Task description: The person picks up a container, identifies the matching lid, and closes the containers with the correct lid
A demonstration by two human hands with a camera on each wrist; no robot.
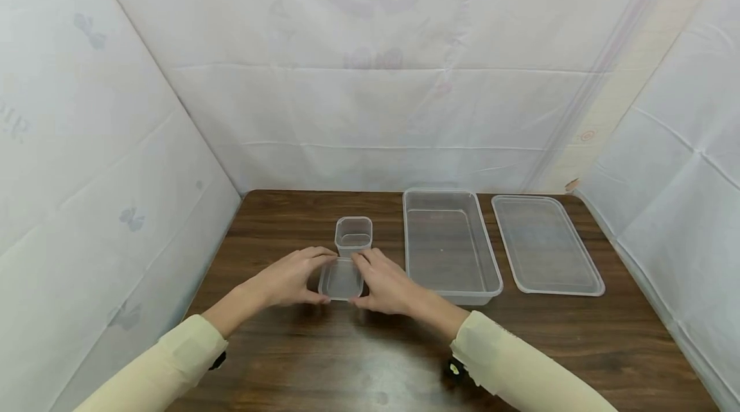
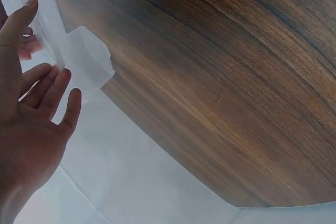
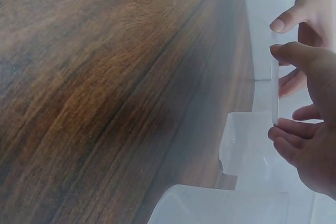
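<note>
Left hand: the left hand sits at 9 o'clock of the small square lid, fingers on the far edge and thumb on the near edge, pinching it lightly.
Right hand: the right hand mirrors it at 3 o'clock of the lid, forefinger on the far corner, thumb at the near edge; grip is a light fingertip pinch, palm clear of the plastic.
Lid position: near the middle of the surface, just in front of the small square container, which stands upright at 12 o'clock of the lid. The right wrist view shows the lid edge-on between the fingertips, so it seems lifted or tilted; whether it touches the wood I cannot tell.
Step in hand (judgement): seating the lid on the small container looks like the work.
How to do it well: keep the pinch at the rim only, hold the lid level, carry it toward 12 o'clock, line up all four corners over the open mouth before pressing. Press corners in turn, not the centre, as thin clear plastic probably flexes.
Watch: the small container looks light and may slide; steady it with one hand.
Nearby: large rectangular container at 3 o'clock of the hands, and its flat lid beyond it.
</note>
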